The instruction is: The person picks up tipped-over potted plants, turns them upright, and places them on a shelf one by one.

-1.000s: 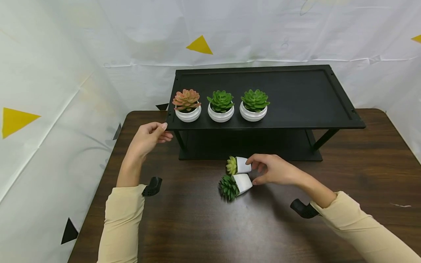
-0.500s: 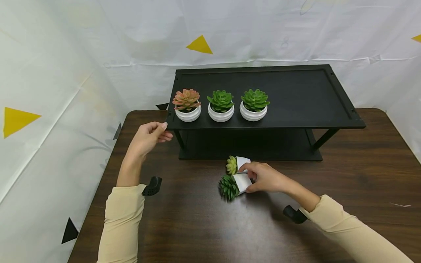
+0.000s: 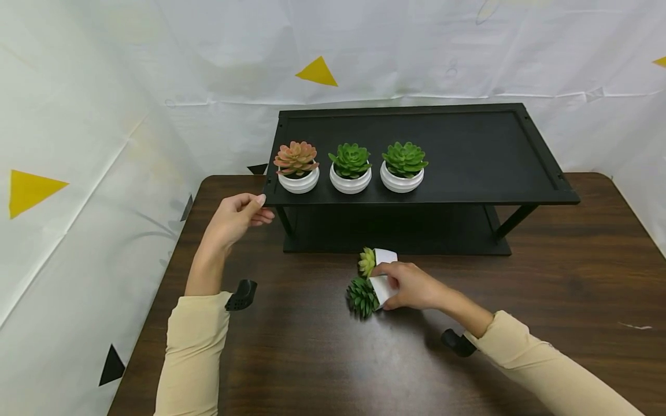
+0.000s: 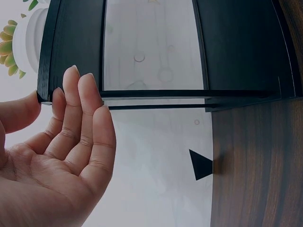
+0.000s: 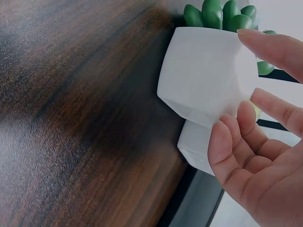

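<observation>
In the head view, my left hand (image 3: 234, 219) holds the front left corner of a black two-tier shelf (image 3: 468, 156), thumb on top and a finger beneath. My right hand (image 3: 413, 286) has its thumb and forefinger on either side of the white pot (image 5: 208, 71) of a dark green succulent (image 3: 362, 297) lying on its side on the table. Right against it lies a smaller yellow-green succulent (image 3: 366, 262), its white pot (image 3: 386, 257) also tipped over. The right wrist view shows the other fingers curled below the larger pot.
Along the shelf's top stand a pinkish-orange succulent (image 3: 296, 159) and two green succulents (image 3: 350, 162), upright in round white pots. The brown wooden table (image 3: 291, 346) extends in front. White sheeting (image 3: 416, 52) hangs behind and at the left.
My right hand has moved left and slightly toward me, from the ends of the two tipped pots to around the dark green succulent's pot. The left hand stays on the shelf corner.
</observation>
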Motion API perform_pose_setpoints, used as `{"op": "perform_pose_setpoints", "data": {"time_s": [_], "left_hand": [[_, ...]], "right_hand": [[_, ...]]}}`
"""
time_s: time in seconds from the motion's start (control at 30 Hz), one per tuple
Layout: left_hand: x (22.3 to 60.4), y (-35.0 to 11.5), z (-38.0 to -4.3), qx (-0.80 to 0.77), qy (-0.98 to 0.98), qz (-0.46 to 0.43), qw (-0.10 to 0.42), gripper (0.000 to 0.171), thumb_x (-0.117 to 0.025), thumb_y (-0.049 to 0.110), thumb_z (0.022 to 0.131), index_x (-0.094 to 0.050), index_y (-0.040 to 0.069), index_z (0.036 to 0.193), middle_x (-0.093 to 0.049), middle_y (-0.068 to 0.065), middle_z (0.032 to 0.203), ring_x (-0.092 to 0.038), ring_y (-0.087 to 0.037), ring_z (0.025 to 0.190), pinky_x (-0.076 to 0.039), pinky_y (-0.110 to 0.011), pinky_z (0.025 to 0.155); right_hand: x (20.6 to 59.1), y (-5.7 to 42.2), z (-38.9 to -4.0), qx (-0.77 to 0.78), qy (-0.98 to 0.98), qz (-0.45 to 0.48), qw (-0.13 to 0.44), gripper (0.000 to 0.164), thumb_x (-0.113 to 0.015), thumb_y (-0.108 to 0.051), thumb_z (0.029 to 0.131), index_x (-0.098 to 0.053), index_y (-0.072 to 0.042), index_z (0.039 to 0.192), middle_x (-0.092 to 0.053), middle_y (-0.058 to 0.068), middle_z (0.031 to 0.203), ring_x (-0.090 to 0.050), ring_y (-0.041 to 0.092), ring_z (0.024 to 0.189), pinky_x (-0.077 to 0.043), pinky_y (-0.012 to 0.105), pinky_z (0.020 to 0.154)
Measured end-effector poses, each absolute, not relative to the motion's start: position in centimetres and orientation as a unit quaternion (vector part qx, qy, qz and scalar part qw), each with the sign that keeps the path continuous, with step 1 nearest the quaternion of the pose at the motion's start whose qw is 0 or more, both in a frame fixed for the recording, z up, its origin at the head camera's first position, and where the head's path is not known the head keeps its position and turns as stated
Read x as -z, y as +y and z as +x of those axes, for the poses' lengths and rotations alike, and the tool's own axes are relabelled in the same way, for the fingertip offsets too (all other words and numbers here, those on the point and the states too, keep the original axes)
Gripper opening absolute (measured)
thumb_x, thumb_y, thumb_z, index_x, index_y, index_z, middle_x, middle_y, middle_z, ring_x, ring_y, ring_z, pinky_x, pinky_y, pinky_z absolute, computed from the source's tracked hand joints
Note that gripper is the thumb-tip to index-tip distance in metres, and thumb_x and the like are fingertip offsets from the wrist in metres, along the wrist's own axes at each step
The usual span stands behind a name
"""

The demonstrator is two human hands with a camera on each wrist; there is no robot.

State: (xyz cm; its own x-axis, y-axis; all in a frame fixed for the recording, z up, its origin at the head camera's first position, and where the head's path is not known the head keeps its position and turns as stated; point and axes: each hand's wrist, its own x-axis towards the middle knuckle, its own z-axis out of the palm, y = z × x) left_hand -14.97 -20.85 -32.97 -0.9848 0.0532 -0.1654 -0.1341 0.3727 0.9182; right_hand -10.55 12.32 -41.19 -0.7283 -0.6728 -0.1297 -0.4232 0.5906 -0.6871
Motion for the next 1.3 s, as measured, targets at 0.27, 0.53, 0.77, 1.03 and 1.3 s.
{"op": "perform_pose_setpoints", "data": {"time_s": [0.27,0.53,0.77,1.03,1.3], "left_hand": [[32.9,-20.8,-15.0,-0.562,0.823,-0.024,0.084,0.038,-0.045,0.025,0.098,-0.054,-0.011,0.11,-0.064,-0.006,0.083,-0.061,-0.01,0.077,-0.048,-0.031,0.082],[33.0,-20.9,-15.0,-0.561,0.823,-0.021,0.082,0.037,-0.045,0.024,0.098,-0.054,-0.01,0.109,-0.064,-0.006,0.082,-0.061,-0.01,0.077,-0.048,-0.03,0.081],[32.9,-20.8,-14.9,-0.558,0.825,-0.023,0.085,0.038,-0.045,0.025,0.098,-0.054,-0.01,0.11,-0.064,-0.008,0.085,-0.061,-0.011,0.078,-0.048,-0.03,0.082],[32.9,-20.8,-14.9,-0.561,0.823,-0.025,0.087,0.038,-0.045,0.025,0.098,-0.054,-0.01,0.11,-0.064,-0.007,0.085,-0.061,-0.011,0.078,-0.047,-0.034,0.084],[32.9,-20.8,-14.9,-0.56,0.824,-0.024,0.084,0.039,-0.045,0.026,0.098,-0.054,-0.01,0.109,-0.064,-0.008,0.085,-0.061,-0.011,0.078,-0.047,-0.033,0.083]], "right_hand": [[41.6,12.0,-10.3,0.326,0.875,-0.306,0.186,0.053,-0.081,-0.006,0.065,-0.057,-0.003,0.112,-0.046,0.003,0.074,-0.04,0.015,0.068,-0.037,0.025,0.057],[41.8,12.2,-10.2,0.324,0.88,-0.296,0.182,0.052,-0.081,-0.006,0.064,-0.057,-0.005,0.111,-0.045,0.003,0.076,-0.042,0.017,0.07,-0.038,0.026,0.058],[41.9,12.2,-10.2,0.321,0.883,-0.294,0.177,0.053,-0.081,-0.006,0.063,-0.057,-0.005,0.11,-0.047,0.003,0.079,-0.044,0.019,0.073,-0.039,0.027,0.059],[41.9,12.7,-10.1,0.328,0.876,-0.318,0.155,0.048,-0.08,-0.005,0.064,-0.057,-0.006,0.106,-0.046,0.001,0.073,-0.041,0.014,0.066,-0.037,0.024,0.055],[42.0,13.5,-10.3,0.328,0.873,-0.322,0.163,0.049,-0.077,-0.006,0.065,-0.057,-0.004,0.109,-0.046,0.002,0.069,-0.038,0.009,0.061,-0.034,0.022,0.053]]}}
